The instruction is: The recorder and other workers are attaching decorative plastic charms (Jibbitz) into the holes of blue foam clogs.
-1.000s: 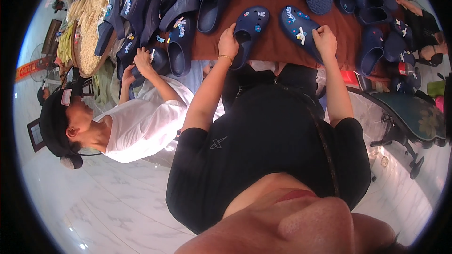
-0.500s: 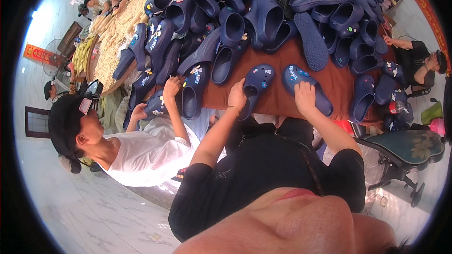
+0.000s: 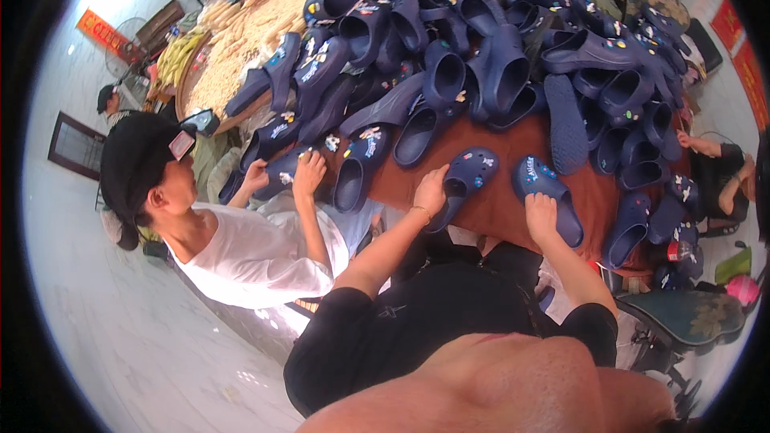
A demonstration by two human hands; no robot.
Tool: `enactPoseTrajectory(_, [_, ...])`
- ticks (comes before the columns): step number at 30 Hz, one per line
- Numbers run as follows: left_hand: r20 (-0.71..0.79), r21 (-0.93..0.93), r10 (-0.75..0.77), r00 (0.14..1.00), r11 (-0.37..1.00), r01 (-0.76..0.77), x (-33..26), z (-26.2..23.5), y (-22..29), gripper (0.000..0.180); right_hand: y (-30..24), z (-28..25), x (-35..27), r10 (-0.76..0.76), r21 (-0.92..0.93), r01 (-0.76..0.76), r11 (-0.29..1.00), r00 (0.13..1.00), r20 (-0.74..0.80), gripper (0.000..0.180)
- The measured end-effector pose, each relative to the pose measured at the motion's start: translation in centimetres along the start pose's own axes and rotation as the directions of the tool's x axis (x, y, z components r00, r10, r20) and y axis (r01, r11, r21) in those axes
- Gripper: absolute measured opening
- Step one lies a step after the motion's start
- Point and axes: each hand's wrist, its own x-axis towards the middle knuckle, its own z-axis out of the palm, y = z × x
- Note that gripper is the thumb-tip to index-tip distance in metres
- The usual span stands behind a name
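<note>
A navy clog (image 3: 473, 167) with small colourful charms on its toe lies at the near edge of the brown-covered table. My left hand (image 3: 433, 191) grips its left side, thumb and fingers closed at the opening. A little to the right sits another navy clog (image 3: 568, 216), toe pointing away, with charms and blue lettering on its toe. My right hand (image 3: 541, 215) is closed over its near left side, and the palm hides part of the opening. The two clogs lie apart, side by side, soles down.
Many navy clogs (image 3: 501, 72) are heaped beyond my hands. On my left a person in white (image 3: 249, 248) handles a clog (image 3: 285, 168). The brown cloth (image 3: 497, 200) covers the table. A chair (image 3: 682, 321) stands at lower right; a round tray of pale pieces (image 3: 233, 72) is at far left.
My view has shifted, so the scene sits further right and lower at the left. Both my hands stay on the same two clogs. The neighbour's raised hand has come down toward their clog.
</note>
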Motion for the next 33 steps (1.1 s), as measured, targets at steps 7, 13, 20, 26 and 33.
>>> enactPoseTrajectory(7, [0.025, 0.026, 0.324, 0.946, 0.946, -0.324, 2.1, -0.2, -0.1, 0.045, 0.9, 0.3, 3.6, 0.179, 0.713, -0.193, 0.674, 0.979, 0.096, 0.015])
enactPoseTrajectory(13, [-0.016, 0.039, 0.311, 0.950, 0.950, -0.311, 2.1, -0.1, 0.3, 0.031, -0.6, 1.3, 10.1, 0.169, 0.848, -0.529, -0.019, 0.835, 0.524, 0.018])
enactPoseTrajectory(20, [-0.070, 0.060, 0.291, 0.954, 0.956, -0.287, 0.9, 0.3, 0.4, 0.022, -6.2, 0.6, 15.3, 0.004, 0.711, -0.686, -0.154, 0.720, 0.694, 0.014])
enactPoseTrajectory(26, [-0.055, 0.097, 0.306, 0.951, 0.949, -0.299, 0.9, 0.5, 0.3, 0.023, -7.9, 0.5, 16.8, 0.009, 0.551, -0.548, 0.629, 0.714, 0.700, 0.028])
enactPoseTrajectory(33, [-0.057, 0.132, 0.274, 0.960, 0.955, -0.265, 1.2, 0.9, -0.1, 0.024, -7.4, 0.6, 17.3, -0.033, 0.497, -0.425, 0.756, 0.735, 0.678, 0.026])
